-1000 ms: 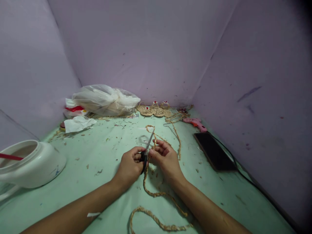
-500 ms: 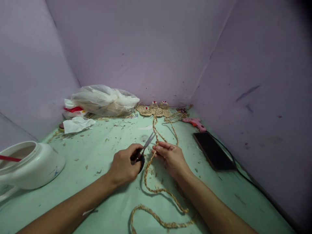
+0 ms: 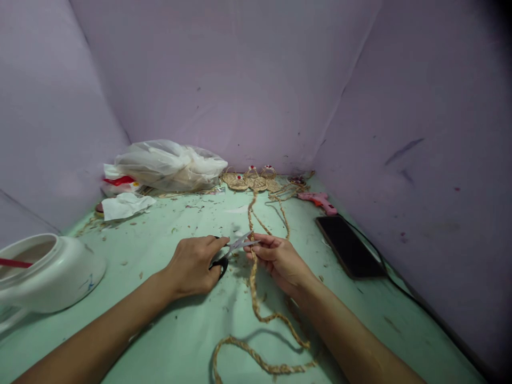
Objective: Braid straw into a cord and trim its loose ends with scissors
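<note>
Black-handled scissors are in my left hand, fingers in the handle loops. Their blades stand apart, with the braided straw cord between them. My right hand pinches that cord right beside the blades. From there the cord runs back toward woven straw pieces with red beads at the wall, and forward in loose curves over the green table surface. Part of the cord passes behind my right forearm and is hidden.
At left stands a white pot with a red stick in it. A plastic bag and white tissue lie at the back left. On the right are a pink glue gun, a black phone and a black cable. Small scraps dot the table.
The scissors have turned from pointing up and away to pointing right, and their blades have opened around the cord. My left hand has shifted slightly left; the cord below my right hand hangs straighter.
</note>
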Available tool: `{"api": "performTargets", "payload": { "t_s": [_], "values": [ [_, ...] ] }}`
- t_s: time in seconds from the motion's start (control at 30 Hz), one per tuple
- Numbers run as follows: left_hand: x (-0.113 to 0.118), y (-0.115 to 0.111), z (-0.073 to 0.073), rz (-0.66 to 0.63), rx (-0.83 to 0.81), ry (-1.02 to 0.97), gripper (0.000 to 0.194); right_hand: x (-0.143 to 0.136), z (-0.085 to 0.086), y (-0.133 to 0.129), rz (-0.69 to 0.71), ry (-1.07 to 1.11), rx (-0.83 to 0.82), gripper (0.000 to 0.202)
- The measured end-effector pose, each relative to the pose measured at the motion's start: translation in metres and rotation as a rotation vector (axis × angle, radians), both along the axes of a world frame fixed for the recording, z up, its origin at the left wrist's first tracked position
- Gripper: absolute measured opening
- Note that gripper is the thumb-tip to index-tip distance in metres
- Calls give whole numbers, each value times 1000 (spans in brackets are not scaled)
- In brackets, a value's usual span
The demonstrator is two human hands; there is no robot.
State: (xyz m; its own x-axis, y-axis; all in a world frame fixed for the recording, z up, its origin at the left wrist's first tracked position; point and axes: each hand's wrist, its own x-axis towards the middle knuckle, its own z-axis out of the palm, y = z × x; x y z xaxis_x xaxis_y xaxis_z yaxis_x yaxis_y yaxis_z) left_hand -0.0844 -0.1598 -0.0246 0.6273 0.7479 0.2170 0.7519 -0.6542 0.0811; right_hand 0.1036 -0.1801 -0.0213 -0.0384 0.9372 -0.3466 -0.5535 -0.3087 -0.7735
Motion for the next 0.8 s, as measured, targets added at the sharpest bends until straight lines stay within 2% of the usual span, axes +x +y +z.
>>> {"api": "performTargets", "payload": {
  "t_s": [0.1, 0.3, 0.5, 0.8],
  "values": [
    [0, -1, -3, -21, 6, 22, 47, 1, -2, 0, 1, -33, -31, 21],
    [-2, 0, -5, -32, 97, 55, 46, 1, -3, 2, -133, -144, 24, 27],
    [-4, 1, -9, -22, 127, 40, 47, 1, -3, 2, -153, -223, 85, 39],
    [-4, 4, -11, -31, 127, 44, 47, 1, -3, 1, -178, -242, 104, 41]
  ]
}}
